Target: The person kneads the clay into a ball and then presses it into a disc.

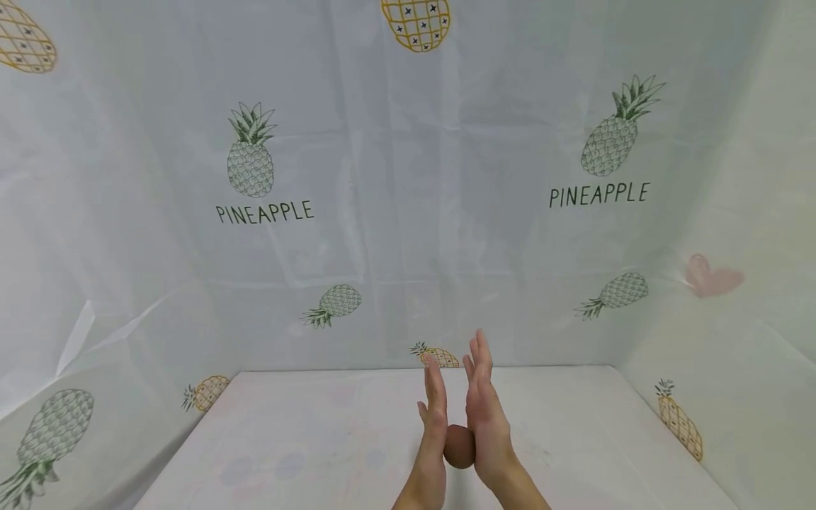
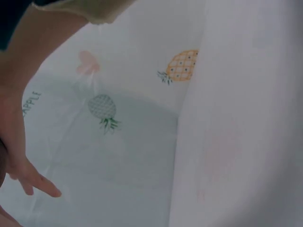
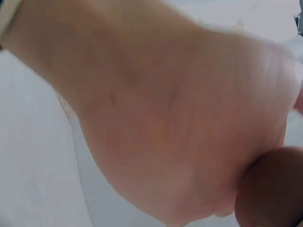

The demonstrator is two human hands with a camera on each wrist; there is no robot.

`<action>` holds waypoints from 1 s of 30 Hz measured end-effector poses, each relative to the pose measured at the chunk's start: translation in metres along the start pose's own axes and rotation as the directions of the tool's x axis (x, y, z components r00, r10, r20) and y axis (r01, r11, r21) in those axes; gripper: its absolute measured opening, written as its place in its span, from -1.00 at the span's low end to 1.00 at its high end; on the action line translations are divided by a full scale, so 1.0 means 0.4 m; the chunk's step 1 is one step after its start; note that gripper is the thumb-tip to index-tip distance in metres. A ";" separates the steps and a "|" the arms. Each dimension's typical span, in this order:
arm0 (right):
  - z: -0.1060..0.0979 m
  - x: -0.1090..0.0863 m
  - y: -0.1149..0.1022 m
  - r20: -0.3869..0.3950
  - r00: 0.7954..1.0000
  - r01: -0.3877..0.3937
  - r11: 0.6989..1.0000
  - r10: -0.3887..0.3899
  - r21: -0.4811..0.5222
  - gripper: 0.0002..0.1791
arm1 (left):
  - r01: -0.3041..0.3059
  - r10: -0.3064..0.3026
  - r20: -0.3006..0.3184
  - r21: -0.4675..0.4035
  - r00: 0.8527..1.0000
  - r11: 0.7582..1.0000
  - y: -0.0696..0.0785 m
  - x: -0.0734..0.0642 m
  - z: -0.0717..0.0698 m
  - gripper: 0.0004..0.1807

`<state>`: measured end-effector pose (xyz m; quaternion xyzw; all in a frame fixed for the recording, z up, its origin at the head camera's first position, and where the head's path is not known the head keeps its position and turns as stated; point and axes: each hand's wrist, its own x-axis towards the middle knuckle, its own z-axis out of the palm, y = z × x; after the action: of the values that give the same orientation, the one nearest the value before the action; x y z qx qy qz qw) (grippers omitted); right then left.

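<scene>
A smooth brown ball (image 1: 460, 447), of a clay-like look, is pressed between the heels of both palms in the head view. My left hand (image 1: 436, 411) stands upright on its left side, with straight fingers pointing up and away. On the other side my right hand (image 1: 484, 414) faces it, fingers also straight. The palms are apart above the ball. In the right wrist view the ball (image 3: 272, 189) touches the palm at the lower right. Only a dark edge of it shows at the left border of the left wrist view.
Under the hands lies a white table top (image 1: 306, 425) with faint coloured blotches. Behind it hangs a pale curtain (image 1: 408, 212) printed with pineapples, and similar sheets close off the left and right sides.
</scene>
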<state>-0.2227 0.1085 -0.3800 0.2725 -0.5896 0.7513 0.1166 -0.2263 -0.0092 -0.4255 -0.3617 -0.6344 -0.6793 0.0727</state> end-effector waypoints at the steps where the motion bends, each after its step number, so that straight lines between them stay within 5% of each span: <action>1: -0.007 0.002 0.000 -0.015 1.000 0.005 1.000 -0.005 0.003 -0.35 | 0.006 -0.006 0.011 -0.018 1.000 1.000 0.004 -0.001 0.005 -0.37; 14: -0.078 0.036 0.044 -0.177 0.983 0.041 0.999 -0.038 0.012 -0.30 | -0.092 0.108 0.081 -0.185 0.991 0.978 0.052 -0.015 0.046 -0.36; 20: -0.056 0.029 0.079 -0.129 0.989 -0.063 0.998 0.066 0.028 -0.29 | -0.206 0.209 0.023 -0.102 0.978 0.973 0.074 -0.022 0.033 -0.32; 27: 0.001 0.011 0.094 -0.001 0.984 -0.178 0.984 0.179 0.024 -0.35 | -0.052 0.050 -0.076 -0.024 0.996 0.998 0.093 -0.018 -0.005 -0.35; 30: 0.030 0.004 0.095 0.062 0.982 -0.181 0.983 0.179 0.024 -0.36 | -0.035 0.035 -0.107 0.000 0.994 0.999 0.089 -0.006 -0.029 -0.36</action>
<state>-0.2396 0.0864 -0.4088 0.2422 -0.6039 0.7589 0.0264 -0.2094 -0.0272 -0.3975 -0.3359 -0.6227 -0.6968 0.1180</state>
